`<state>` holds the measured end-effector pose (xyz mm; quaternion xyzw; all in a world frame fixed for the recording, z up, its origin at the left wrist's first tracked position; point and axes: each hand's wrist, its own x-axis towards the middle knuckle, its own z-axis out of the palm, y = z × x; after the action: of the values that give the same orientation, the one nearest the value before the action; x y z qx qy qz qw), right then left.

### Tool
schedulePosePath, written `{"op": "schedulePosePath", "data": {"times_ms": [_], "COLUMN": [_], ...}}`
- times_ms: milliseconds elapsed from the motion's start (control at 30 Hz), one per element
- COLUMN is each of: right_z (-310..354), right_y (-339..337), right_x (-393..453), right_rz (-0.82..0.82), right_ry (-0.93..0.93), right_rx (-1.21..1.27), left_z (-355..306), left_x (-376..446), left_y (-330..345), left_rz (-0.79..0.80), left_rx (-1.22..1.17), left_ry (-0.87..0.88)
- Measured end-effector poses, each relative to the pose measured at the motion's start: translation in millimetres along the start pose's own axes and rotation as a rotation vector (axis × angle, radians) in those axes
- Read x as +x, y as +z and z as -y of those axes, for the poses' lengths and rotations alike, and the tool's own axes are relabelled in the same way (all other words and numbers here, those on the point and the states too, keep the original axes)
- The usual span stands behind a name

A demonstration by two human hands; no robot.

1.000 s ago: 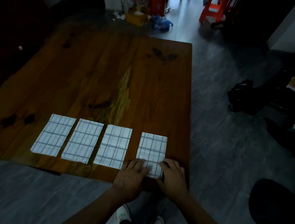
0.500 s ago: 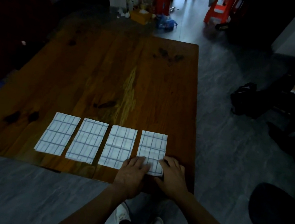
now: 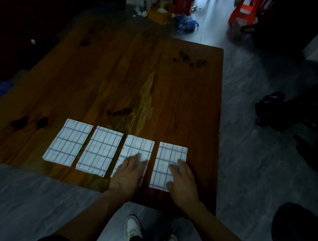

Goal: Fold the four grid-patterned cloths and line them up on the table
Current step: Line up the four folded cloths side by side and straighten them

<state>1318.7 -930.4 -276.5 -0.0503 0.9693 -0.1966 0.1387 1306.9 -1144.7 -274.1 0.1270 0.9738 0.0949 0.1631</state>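
Looking down through the head camera, I saw four folded grid-patterned cloths lying flat in a row near the front edge of a dark wooden table (image 3: 119,78), each a white rectangle with blue lines. From left to right they were the first cloth (image 3: 68,142), the second cloth (image 3: 100,151), the third cloth (image 3: 139,148) and the fourth cloth (image 3: 169,158). They sat side by side with narrow strips of bare wood between them, none overlapping, their far edges roughly in line. My left hand (image 3: 129,172) lay flat on the near part of the third cloth, fingers straight and spread, grasping nothing. My right hand (image 3: 183,182) lay flat in the same way on the right side of the fourth cloth, fingers extended, pressing rather than gripping. I judged the task nearly complete: all four cloths appeared folded and placed in a line. What seemed left was only small tidying, since the third cloth sat a little skewed and the gap between the third and fourth looked slightly wider than the others. White shoes (image 3: 135,227) showed on the grey floor below the table edge.
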Motion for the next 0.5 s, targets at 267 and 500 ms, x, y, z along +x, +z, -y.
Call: {"op": "schedulePosePath", "data": {"times_ms": [267,500], "right_z": [3,4], "right_y": [1,2], "right_x": [2,0], "right_rz": [0.053,0.048], "right_ry": [0.036,0.052], "right_rx": [-0.002,0.006], "left_z": [6,-1], "left_x": [8,16], "left_y": [6,2], "left_rz": [0.012,0.012], "left_rx": [-0.009,-0.012], "left_ry": [0.029,0.002]}}
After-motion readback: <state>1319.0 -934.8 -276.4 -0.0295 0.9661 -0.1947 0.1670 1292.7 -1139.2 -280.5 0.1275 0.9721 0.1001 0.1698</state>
